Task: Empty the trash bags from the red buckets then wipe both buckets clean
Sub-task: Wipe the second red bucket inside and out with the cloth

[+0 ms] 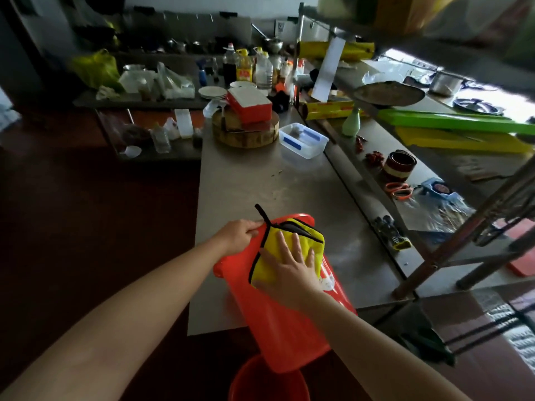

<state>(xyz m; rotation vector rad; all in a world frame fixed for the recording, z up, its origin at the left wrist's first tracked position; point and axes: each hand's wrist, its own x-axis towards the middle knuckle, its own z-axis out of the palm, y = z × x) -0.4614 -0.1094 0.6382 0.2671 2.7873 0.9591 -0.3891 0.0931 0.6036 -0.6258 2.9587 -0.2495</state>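
Red bucket [278, 322], tipped on the steel table [246, 183] edge: no bag seen; outside being wiped. Rim pinched by left hand [240, 235]; yellow cloth [289, 250] pressed under flat, open right hand [292, 270]. Second bucket [266, 380] below it, cropped, interior unclear; judged still pending.

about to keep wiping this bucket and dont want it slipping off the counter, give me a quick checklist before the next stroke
1. Left hand gripping the rim of the tipped red bucket: ok.
2. Right hand flat on the yellow cloth, cloth against the bucket's outside: ok.
3. Bucket fully supported: not ok, its base overhangs the steel counter edge.
4. Trash bag removed: cannot tell, the inside is hidden.
5. Second red bucket on the floor below, wiped: cannot tell.
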